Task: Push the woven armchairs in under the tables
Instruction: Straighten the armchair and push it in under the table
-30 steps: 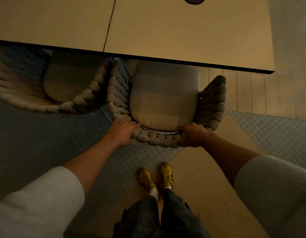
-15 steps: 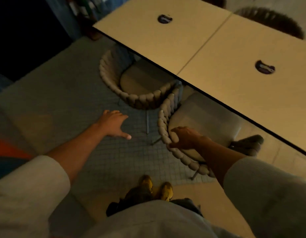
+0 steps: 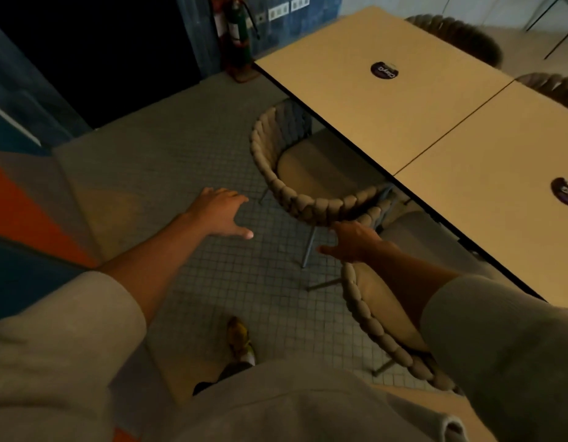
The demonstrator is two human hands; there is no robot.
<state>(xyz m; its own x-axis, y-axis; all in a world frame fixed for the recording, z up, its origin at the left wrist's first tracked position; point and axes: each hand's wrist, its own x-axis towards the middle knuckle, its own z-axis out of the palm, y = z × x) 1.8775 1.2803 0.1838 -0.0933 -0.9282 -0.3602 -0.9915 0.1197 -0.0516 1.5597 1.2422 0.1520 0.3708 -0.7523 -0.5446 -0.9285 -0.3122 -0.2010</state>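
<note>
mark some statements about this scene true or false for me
1. The left hand holds nothing, over the tiled floor. True.
2. The far chair is fully under the tables. False: its woven back and part of the seat stick out past the edge.
3. An extinguisher stands by the wall beyond the table corner. True.
4. The table tops are bare. False: each shows a round dark sticker.
5. Both shoes are in view. False: only one yellow shoe shows.
</note>
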